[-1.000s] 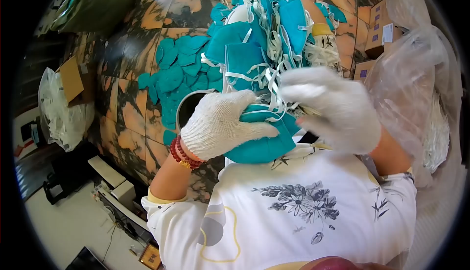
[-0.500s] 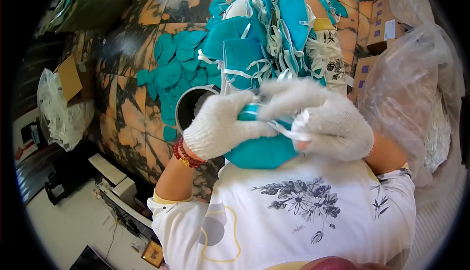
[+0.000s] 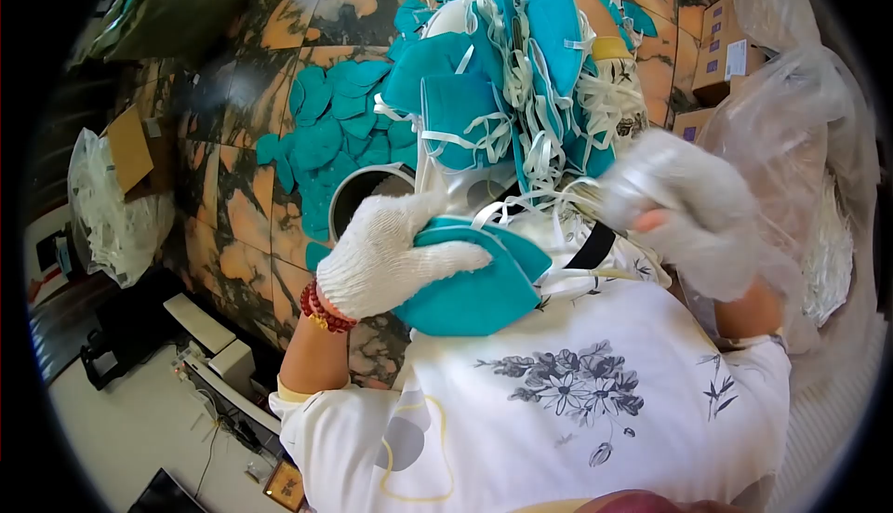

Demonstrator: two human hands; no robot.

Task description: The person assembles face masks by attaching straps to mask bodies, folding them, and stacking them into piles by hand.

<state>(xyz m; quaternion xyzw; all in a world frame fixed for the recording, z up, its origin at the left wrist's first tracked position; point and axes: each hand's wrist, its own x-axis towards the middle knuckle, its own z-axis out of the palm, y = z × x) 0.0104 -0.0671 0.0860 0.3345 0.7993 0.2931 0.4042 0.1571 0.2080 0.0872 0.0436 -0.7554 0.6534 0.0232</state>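
My left hand (image 3: pixel 377 257), in a white knitted glove, grips a teal folded face mask (image 3: pixel 470 294) in front of my chest, thumb on top of it. A white strap shows at the mask's upper edge. My right hand (image 3: pixel 688 206), also gloved, is apart from the mask at the right and smeared by motion. One bare fingertip pokes out of its glove; whether it holds anything is unclear. Beyond both hands, a heap of teal masks with white straps (image 3: pixel 460 118) lies over my lap.
Many loose teal pieces (image 3: pixel 321 146) lie on the marble floor at the left, beside a round container with a white rim (image 3: pixel 367 173). Cardboard boxes (image 3: pixel 721 53) and a large clear plastic bag (image 3: pixel 800 122) stand at the right. Another open box (image 3: pixel 130 155) is at the far left.
My right hand has left the mask and moved right. My left hand still holds the mask, now slightly lower and further left. More of the mask, my lap and a dark band shows.
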